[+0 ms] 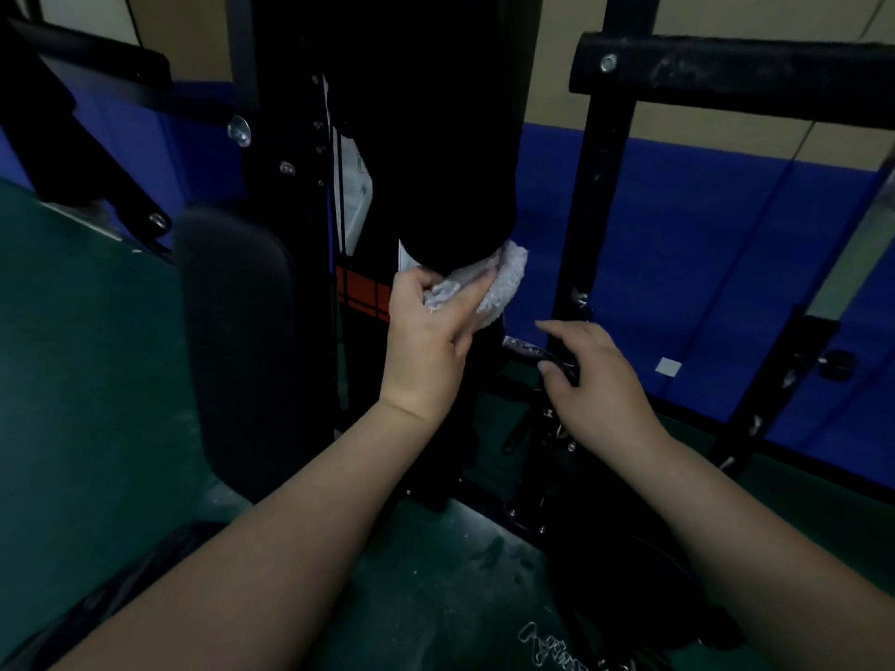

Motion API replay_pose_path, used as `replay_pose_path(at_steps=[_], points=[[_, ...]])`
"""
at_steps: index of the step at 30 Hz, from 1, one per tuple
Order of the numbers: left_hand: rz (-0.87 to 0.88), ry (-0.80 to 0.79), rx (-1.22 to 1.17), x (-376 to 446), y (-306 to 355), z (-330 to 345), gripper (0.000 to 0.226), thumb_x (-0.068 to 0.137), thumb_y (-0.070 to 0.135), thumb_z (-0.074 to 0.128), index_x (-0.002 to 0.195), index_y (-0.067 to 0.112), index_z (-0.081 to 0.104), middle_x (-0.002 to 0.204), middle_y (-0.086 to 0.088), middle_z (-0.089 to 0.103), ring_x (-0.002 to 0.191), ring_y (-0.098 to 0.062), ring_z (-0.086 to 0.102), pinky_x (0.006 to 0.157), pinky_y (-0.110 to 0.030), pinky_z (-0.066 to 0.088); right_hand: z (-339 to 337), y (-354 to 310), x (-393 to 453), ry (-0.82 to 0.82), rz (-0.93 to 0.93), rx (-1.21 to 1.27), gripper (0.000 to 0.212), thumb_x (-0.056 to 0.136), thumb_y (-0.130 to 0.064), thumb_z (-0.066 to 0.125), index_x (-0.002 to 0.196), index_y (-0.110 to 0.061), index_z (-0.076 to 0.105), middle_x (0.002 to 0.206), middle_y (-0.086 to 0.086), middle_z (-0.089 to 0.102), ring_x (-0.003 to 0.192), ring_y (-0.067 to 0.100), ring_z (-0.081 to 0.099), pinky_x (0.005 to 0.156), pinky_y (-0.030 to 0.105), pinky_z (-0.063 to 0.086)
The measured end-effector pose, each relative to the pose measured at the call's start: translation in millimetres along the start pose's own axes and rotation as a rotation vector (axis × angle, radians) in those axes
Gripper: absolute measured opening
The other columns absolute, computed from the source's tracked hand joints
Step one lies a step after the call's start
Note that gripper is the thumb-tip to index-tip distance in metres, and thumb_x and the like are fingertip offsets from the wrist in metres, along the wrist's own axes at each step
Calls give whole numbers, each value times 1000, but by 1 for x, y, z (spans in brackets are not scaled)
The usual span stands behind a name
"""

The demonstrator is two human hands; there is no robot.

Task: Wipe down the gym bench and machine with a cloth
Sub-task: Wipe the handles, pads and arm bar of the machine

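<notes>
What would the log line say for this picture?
step: wiping pad | left hand: holds cloth on pad | right hand: free, empty

The light is dim, the whole scene dark and bluish; the wall [755, 16] is beige in its upper part, with a deep blue padded band [678, 244] below it, running behind the black frames on both sides; a small pale square patch [668, 366] sits on the blue band low at the right; the floor [87, 360] is dark green and scuffed, with whitish marks [499, 549] near the middle foreground; a short length of metal chain [547, 651] lies on the floor at the bottom edge.
</notes>
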State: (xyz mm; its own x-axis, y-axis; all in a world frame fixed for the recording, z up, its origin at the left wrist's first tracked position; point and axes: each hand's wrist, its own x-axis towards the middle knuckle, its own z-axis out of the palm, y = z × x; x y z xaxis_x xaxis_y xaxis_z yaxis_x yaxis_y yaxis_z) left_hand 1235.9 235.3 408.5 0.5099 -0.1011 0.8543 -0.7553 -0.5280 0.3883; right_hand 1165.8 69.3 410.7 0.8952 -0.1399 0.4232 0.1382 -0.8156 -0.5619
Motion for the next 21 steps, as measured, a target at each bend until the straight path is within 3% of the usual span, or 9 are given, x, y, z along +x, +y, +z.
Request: replay_pose_path(at_steps=[3, 5, 7, 9, 11, 13, 16, 18, 21], points=[[-196, -171, 7, -20, -14, 30, 18, 82, 36, 70, 97, 29, 62, 103, 0, 55, 93, -8, 55, 87, -28, 48, -2, 18, 9, -51, -2, 23, 42, 94, -18, 55, 135, -29, 48, 129, -9, 43, 121, 7, 41, 104, 20, 31], [-307, -300, 66, -44, -29, 41, 28, 73, 44, 76, 79, 29, 53, 87, -1, 58, 82, -17, 59, 75, -42, 50, 1, 29, 10, -88, 7, 43, 41, 94, -18, 54, 133, -31, 49, 124, -11, 43, 117, 6, 43, 97, 16, 32], [-387, -385, 104, -61, -31, 39, 12, 82, 28, 70, 88, 28, 60, 90, 1, 50, 81, -15, 51, 73, -30, 44, 6, 37, 8, -109, 8, 80, 40, 94, -17, 54, 130, -34, 50, 117, -13, 43, 107, 3, 46, 87, 8, 33], [-403, -370, 88, -66, -21, 33, 25, 90, 12, 61, 113, 23, 66, 104, 1, 42, 87, -4, 44, 83, -8, 35, 12, 40, 6, -98, 11, 136, 39, 93, -16, 55, 127, -36, 52, 110, -13, 46, 95, -2, 50, 75, 6, 37], [-444, -304, -24, -63, -8, 24, 31, 90, 11, 62, 119, 20, 63, 109, -1, 44, 91, 3, 43, 87, 1, 29, 20, 40, 4, -80, 19, 190, 35, 94, -21, 55, 127, -34, 54, 109, -11, 52, 90, -3, 53, 72, 5, 40], [-513, -247, -155, -54, 13, 20, 28, 87, 16, 66, 113, 25, 57, 109, 4, 51, 96, 2, 50, 85, -6, 37, 27, 33, -2, -111, 43, 285, 33, 95, -29, 53, 128, -30, 55, 114, -10, 58, 94, -4, 56, 77, 7, 43], [-625, -250, -282, -50, 32, 21, 24, 87, 16, 65, 100, 33, 53, 100, 8, 58, 86, -5, 57, 72, -20, 45, 36, 20, -16, -195, 88, 524, 35, 97, -34, 48, 132, -33, 48, 116, -15, 63, 102, -4, 60, 85, 14, 48], [-623, -298, -317, -49, 37, 19, 28, 90, 12, 59, 100, 37, 55, 106, 6, 60, 91, -6, 58, 78, -23, 47, 39, 15, -22, -149, 140, 642, 37, 98, -28, 47, 134, -36, 43, 113, -20, 62, 101, -8, 60, 83, 11, 47], [-602, -373, -377, -43, 40, 13, 30, 94, 7, 53, 105, 33, 64, 113, 5, 62, 102, -4, 59, 89, -24, 50, 38, 12, -18, -34, 268, 830, 34, 99, -19, 44, 127, -38, 44, 111, -14, 63, 96, -3, 62, 82, 18, 50]])
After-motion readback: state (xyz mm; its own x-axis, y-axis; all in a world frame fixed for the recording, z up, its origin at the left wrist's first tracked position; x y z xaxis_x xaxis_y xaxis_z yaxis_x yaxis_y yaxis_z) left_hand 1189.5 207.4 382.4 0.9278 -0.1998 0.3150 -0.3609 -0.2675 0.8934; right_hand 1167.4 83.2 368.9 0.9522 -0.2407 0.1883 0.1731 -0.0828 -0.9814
